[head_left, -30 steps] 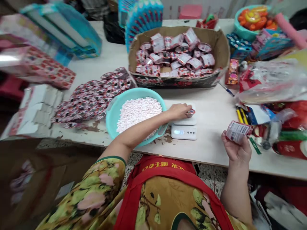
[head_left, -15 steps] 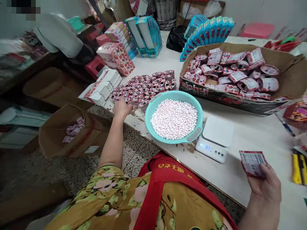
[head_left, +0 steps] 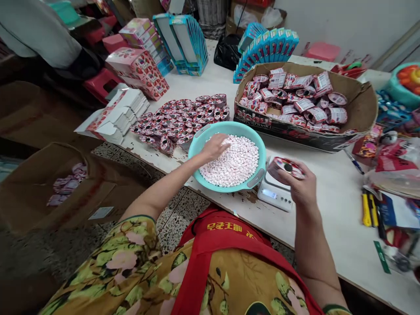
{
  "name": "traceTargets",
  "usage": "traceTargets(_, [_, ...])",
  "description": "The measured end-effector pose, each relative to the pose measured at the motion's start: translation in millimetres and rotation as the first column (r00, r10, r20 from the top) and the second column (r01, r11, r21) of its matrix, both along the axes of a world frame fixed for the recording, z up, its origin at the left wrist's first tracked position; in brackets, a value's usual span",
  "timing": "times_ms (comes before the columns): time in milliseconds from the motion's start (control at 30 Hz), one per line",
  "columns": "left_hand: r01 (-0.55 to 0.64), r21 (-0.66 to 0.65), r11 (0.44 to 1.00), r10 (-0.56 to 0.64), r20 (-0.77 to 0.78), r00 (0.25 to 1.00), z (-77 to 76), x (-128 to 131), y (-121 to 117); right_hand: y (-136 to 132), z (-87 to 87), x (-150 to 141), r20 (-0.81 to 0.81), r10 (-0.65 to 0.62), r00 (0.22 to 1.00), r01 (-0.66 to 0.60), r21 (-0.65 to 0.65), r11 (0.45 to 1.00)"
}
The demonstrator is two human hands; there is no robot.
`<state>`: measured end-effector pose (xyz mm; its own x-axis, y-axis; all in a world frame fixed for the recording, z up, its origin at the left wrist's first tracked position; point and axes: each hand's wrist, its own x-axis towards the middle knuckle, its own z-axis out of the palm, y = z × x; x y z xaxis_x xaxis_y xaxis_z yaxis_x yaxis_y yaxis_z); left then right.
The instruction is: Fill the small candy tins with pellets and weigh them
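Note:
My left hand (head_left: 215, 147) lies in the turquoise basin (head_left: 196, 166), its fingers stretched out over small pale pink candies (head_left: 234, 162) and touching them. In my right hand (head_left: 303, 183) is a small red-and-white candy box (head_left: 286, 168), held upright with the dark hole in its oval top facing up. It is above or against the white digital scale (head_left: 274, 196); whether it touches the plate I cannot tell. The scale's display seems to read 0. Left of the basin, many similar boxes (head_left: 183, 116) stand packed together with their holes upward.
A cardboard tray (head_left: 305, 142) full of printed boxes stands behind the scale. Flat white cartons (head_left: 120, 116) are stacked at the left edge. Blue display boxes (head_left: 188, 41) stand at the back. A yellow cutter (head_left: 366, 210) lies right. An open carton (head_left: 108, 192) is below left.
My left hand has gone from the packed boxes into the basin. My right hand has brought its box left to the scale and turned its top up. The display's number has dropped.

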<state>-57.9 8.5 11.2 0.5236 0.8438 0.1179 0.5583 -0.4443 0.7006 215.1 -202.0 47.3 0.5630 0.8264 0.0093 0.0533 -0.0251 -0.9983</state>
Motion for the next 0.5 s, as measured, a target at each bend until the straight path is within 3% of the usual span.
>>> traceTargets(100, [0.247, -0.057, 0.967, -0.251, -0.073, 0.965, -16.6, 56, -3, 19, 4.7, -19, 0.049, 0.146, 0.988, -0.147, 0.008, 0.989])
traceTargets(167, [0.319, -0.034, 0.947, -0.321, -0.157, 0.934, -21.9, 69, -8, 25, 6.1, -26, 0.043, 0.194, 0.980, -0.194, -0.001, 0.981])
traceTargets(233, [0.340, -0.037, 0.940, -0.339, -0.239, 0.910, -21.9, 64, -13, 29, 7.0, -29, 0.034, 0.201, 0.979, -0.201, -0.006, 0.980])
traceTargets(300, [0.270, -0.071, 0.960, -0.279, -0.294, 0.914, -19.0, 50, -19, 33, 7.9, -31, 0.034, 0.191, 0.981, -0.191, -0.008, 0.981])
traceTargets(400, [0.022, -0.172, 0.985, -0.062, -0.232, 0.971, -14.5, 29, -25, 43, 9.1, -38, 0.068, 0.205, 0.976, -0.203, -0.028, 0.979])
traceTargets(467, [-0.132, -0.352, 0.927, 0.123, -0.047, 0.991, -10.9, 21, -27, 52, 9.3, -46, 0.106, 0.236, 0.966, -0.232, -0.049, 0.971])
traceTargets(500, [-0.178, -0.475, 0.862, 0.233, 0.059, 0.971, -7.8, 19, -27, 57, 9.1, -50, 0.126, 0.256, 0.958, -0.251, -0.059, 0.966])
